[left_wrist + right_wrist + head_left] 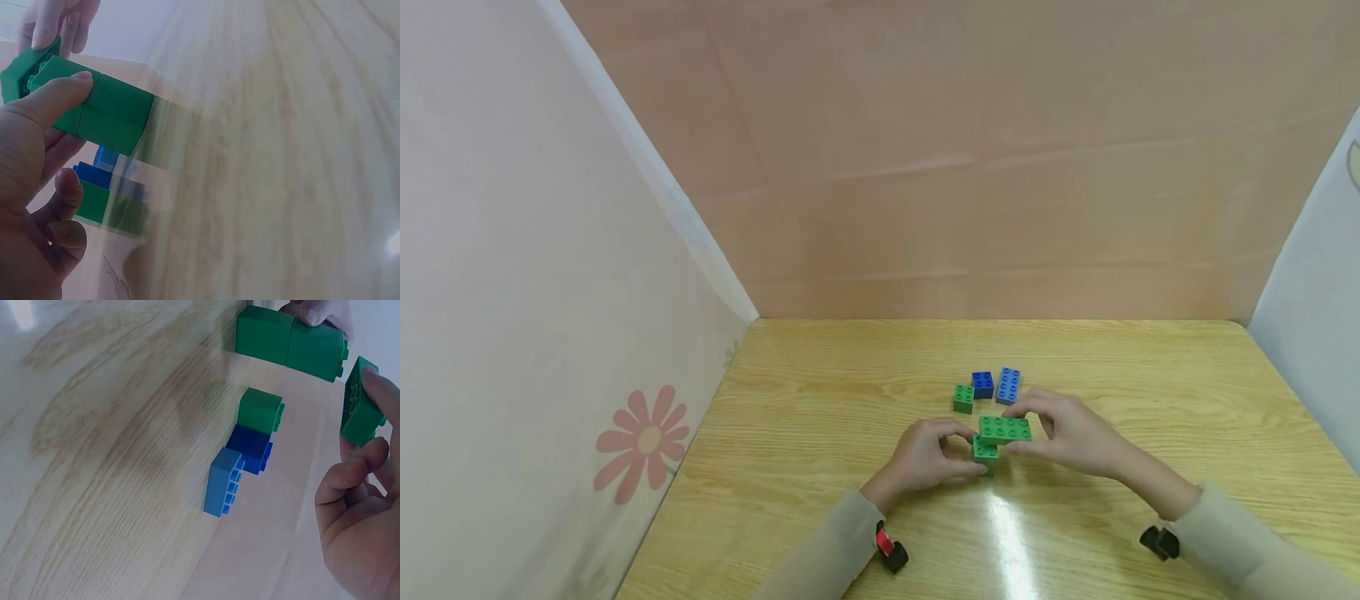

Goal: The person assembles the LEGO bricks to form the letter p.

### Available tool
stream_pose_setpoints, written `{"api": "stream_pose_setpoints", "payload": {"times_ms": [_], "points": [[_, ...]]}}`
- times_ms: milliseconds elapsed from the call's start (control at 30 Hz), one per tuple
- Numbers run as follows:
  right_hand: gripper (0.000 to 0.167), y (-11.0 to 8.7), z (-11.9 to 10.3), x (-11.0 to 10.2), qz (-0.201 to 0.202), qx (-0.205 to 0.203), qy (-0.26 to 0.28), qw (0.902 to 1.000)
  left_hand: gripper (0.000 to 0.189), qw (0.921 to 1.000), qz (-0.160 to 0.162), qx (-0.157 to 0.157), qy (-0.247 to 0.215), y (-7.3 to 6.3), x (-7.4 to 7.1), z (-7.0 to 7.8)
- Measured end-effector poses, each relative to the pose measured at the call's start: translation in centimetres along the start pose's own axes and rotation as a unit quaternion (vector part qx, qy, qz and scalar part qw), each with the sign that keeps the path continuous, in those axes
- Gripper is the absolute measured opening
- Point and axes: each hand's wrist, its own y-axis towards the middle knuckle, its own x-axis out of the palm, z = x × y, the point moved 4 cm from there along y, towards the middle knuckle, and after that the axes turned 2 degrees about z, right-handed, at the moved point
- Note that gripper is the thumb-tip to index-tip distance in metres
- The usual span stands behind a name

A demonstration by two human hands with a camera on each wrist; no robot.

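long green brick [1005,430] in right hand [1072,433]

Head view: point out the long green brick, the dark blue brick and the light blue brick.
Long green brick [1005,429]: head view, middle of its studded top.
Dark blue brick [982,382]: head view, its studded top.
Light blue brick [1008,385]: head view, its studded top.

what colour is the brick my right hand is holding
That brick is green; the head view shows it best.
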Motion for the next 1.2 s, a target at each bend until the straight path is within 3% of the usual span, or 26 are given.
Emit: {"api": "stream_pose_setpoints", "payload": {"times_ms": [200,867,1200], "points": [[0.038,-0.2,-0.8,0.5,0.009,-0.033,-0.006,0.9994,0.040,1.0000,0.001,-0.003,-0.002,0.0,0.0,-0.1],[0.033,-0.1,-1.6,1.0,-0.028,-0.034,-0.022,0.9988,0.034,0.9999,0.008,0.012,0.000,-0.1,0.0,0.2],[0.031,0.2,-1.8,0.9,-0.023,-0.056,-0.030,0.9977,0.034,0.9997,0.009,0.020,0.007,0.1,-0.1,0.3]]}}
